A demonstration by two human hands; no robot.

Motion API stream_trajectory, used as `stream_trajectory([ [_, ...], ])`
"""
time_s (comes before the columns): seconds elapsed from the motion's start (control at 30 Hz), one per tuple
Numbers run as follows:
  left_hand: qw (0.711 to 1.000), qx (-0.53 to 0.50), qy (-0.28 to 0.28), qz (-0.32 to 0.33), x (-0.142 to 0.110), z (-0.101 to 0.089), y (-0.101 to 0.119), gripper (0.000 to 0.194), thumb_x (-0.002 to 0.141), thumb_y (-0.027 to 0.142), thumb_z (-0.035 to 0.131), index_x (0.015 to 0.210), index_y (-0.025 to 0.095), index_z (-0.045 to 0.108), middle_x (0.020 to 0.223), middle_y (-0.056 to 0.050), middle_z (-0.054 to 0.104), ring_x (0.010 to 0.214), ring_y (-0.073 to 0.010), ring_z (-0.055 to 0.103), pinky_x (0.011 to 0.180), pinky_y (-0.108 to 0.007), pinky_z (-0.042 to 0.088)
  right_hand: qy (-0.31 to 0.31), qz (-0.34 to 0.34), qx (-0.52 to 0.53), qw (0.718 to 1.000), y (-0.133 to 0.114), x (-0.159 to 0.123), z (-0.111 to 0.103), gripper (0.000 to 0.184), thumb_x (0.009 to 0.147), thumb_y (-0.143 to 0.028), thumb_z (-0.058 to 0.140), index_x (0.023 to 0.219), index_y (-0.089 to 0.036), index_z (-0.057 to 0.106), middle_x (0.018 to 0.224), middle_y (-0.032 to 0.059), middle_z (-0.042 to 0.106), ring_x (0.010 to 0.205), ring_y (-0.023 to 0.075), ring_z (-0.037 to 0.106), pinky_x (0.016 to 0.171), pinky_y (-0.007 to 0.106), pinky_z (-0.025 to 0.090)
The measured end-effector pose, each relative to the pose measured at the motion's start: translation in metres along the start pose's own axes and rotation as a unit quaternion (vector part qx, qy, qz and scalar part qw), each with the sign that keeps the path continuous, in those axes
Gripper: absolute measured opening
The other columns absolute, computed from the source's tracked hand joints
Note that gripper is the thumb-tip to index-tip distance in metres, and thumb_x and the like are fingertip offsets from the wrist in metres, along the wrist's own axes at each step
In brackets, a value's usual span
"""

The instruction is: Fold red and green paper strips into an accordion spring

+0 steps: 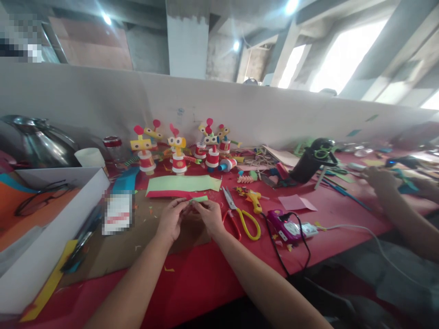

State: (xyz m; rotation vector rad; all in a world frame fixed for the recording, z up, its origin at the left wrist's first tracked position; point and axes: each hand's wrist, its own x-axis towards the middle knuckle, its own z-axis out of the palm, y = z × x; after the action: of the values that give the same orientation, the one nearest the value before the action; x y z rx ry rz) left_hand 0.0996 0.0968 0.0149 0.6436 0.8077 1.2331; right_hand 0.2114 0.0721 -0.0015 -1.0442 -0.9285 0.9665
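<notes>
Fingers closed in a pinch, your left hand (171,221) and right hand (211,217) meet tip to tip on a small light-green paper piece (199,199), held just above a brown cardboard sheet (120,256) on the red-covered table (192,285). Part of the piece is hidden behind your fingertips, its free end showing beyond the right hand. Just past your knuckles lies a long pale-green paper strip (183,183), with a narrow red paper strip (164,194) along its near edge. Beside your right hand rest metal scissors with one red and one yellow handle (234,208), a yellow glue gun (254,198) and a purple box-shaped device (284,226) with a black cord. Behind, figures with red-and-white bodies and yellow heads (147,160) stand near the pale partition (103,98); one red-and-white body with a blue end (229,164) lies on its side. To your left sits a white open box (61,228); at far right, a co-worker's hand (379,179) is blurred.
</notes>
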Motion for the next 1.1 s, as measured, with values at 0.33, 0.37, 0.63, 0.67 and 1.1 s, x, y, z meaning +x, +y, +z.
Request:
stream_trajectory([
  [0.33, 0.999, 0.034, 0.021, 0.019, 0.0, -0.001, 0.001, 0.03, 0.048, 0.026, 0.085, 0.07, 0.014, 0.07, 0.065, -0.001, 0.068, 0.061, -0.0133, 0.062, 0.064, -0.026, 0.048, -0.025, 0.011, -0.003, 1.0, 0.002, 0.001, -0.002, 0.026, 0.071, -0.042, 0.07, 0.065, -0.017, 0.071, 0.063, 0.003, 0.068, 0.062, 0.0173, 0.062, 0.061, 0.028, 0.048],
  [0.37, 0.999, 0.037, 0.025, 0.018, 0.0, 0.0, 0.001, 0.03, 0.048, 0.026, 0.085, 0.071, 0.014, 0.07, 0.064, -0.001, 0.068, 0.06, -0.0131, 0.062, 0.064, -0.026, 0.048, -0.022, 0.016, 0.006, 1.0, 0.002, 0.002, -0.002, 0.027, 0.07, -0.042, 0.071, 0.063, -0.016, 0.071, 0.062, 0.0026, 0.068, 0.061, 0.0167, 0.061, 0.061, 0.027, 0.048],
  [0.63, 0.999, 0.028, 0.034, 0.022, -0.001, -0.001, 0.001, 0.028, 0.047, 0.023, 0.084, 0.069, 0.014, 0.068, 0.066, -0.002, 0.069, 0.061, -0.0142, 0.064, 0.066, -0.028, 0.051, -0.01, 0.051, 0.047, 0.998, -0.007, -0.002, 0.0, 0.024, 0.064, -0.039, 0.075, 0.059, -0.017, 0.069, 0.059, 0.0011, 0.065, 0.057, 0.0141, 0.058, 0.058, 0.026, 0.047],
  [0.67, 0.999, 0.03, 0.035, 0.023, -0.001, 0.0, 0.001, 0.029, 0.047, 0.024, 0.084, 0.069, 0.014, 0.068, 0.065, -0.002, 0.069, 0.06, -0.0141, 0.064, 0.065, -0.028, 0.05, -0.006, 0.058, 0.047, 0.997, -0.008, -0.002, 0.001, 0.024, 0.063, -0.039, 0.076, 0.059, -0.017, 0.069, 0.058, 0.0012, 0.065, 0.057, 0.0146, 0.059, 0.058, 0.026, 0.048],
  [1.1, 0.996, 0.069, 0.032, 0.049, 0.001, -0.003, -0.004, 0.033, 0.045, 0.034, 0.086, 0.064, 0.014, 0.068, 0.055, 0.001, 0.061, 0.054, -0.0102, 0.054, 0.055, -0.023, 0.043, -0.017, 0.072, 0.07, 0.995, 0.0, 0.001, -0.001, 0.028, 0.067, -0.042, 0.074, 0.064, -0.017, 0.063, 0.059, -0.0003, 0.066, 0.051, 0.014, 0.062, 0.056, 0.026, 0.049],
])
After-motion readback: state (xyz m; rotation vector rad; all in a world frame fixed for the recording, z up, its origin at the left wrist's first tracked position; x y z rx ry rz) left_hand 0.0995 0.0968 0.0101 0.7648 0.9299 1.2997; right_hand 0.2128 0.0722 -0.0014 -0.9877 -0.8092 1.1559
